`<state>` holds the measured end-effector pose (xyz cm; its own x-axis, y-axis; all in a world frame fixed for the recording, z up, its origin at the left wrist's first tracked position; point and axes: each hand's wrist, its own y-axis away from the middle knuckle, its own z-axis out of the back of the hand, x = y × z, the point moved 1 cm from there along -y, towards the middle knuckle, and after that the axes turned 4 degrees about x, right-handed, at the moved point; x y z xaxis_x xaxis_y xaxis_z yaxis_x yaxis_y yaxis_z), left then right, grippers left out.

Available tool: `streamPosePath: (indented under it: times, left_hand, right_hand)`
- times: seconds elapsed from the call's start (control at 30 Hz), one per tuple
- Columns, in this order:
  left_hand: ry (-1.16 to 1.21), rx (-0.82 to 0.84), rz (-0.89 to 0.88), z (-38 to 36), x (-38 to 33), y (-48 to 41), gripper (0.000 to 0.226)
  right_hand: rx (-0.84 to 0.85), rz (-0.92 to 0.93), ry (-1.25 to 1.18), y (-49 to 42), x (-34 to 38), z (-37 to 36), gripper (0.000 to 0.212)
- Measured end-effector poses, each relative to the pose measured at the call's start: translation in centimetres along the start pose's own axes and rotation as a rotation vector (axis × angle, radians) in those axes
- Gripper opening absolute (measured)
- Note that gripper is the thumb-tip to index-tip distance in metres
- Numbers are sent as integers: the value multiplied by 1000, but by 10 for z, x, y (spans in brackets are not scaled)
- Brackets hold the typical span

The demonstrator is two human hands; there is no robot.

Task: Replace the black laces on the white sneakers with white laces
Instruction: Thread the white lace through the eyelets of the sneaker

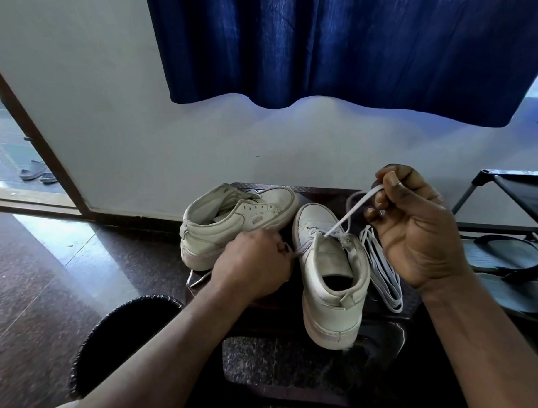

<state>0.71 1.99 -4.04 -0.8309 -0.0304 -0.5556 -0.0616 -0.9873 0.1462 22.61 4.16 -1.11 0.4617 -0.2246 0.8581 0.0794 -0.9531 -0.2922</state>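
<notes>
The small dark bench (322, 192) is almost full. One sneaker (231, 219) lies tilted at the far left. The other sneaker (332, 296) stands with its heel at the near edge, and spare laces (383, 273) lie just beside it on the right. A wall is close behind, a bin (122, 331) is at the left and a rack (511, 201) at the right; open room is above. The raised right hand (415, 229) pinches a white lace (344, 219) that runs tight down to the near sneaker's eyelets. The left hand (251, 265) has its grip closed on the lace at this sneaker's left side.
</notes>
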Motion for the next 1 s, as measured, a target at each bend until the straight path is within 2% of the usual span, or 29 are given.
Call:
streamPosePath:
  times: [0.07, 0.13, 0.2, 0.27, 0.37, 0.57, 0.63, 0.73, 0.8, 0.9, 1.0]
  left_hand:
    - [-185, 18, 33, 2, 1, 6, 21]
    - [-150, -27, -27, 3, 1, 7, 20]
    - [105, -75, -110, 2, 1, 4, 13]
    - [398, -28, -161, 1, -1, 1, 5]
    - [590, 37, -188, 0, -7, 4, 5]
    - [529, -11, -185, -7, -9, -4, 11]
    - [397, -36, -206, -6, -9, -4, 11]
    - [56, -70, -198, -2, -6, -3, 9]
    - [-30, -37, -146, -1, -1, -2, 13]
    - [6, -30, -147, -1, 3, -4, 8]
    - [239, -30, -172, 0, 1, -6, 10]
  right_hand:
    - [-24, 2, 5, 1, 0, 3, 18]
    - [-43, 8, 8, 1, 0, 5, 10]
    - [-50, 10, 14, 1, -1, 6, 7]
    - [-44, 15, 16, 1, -1, 4, 5]
    - [-37, 18, 23, 1, -2, 2, 5]
    - [-24, 8, 31, 1, -4, 2, 8]
    - [-12, 6, 40, 0, -4, 3, 9]
    - [-18, 3, 35, -1, -3, 10, 5]
    - [-32, -10, 28, -2, -3, 15, 6]
    - [-49, -41, 27, -3, -8, 20, 7]
    - [-48, -60, 30, -5, -11, 19, 28]
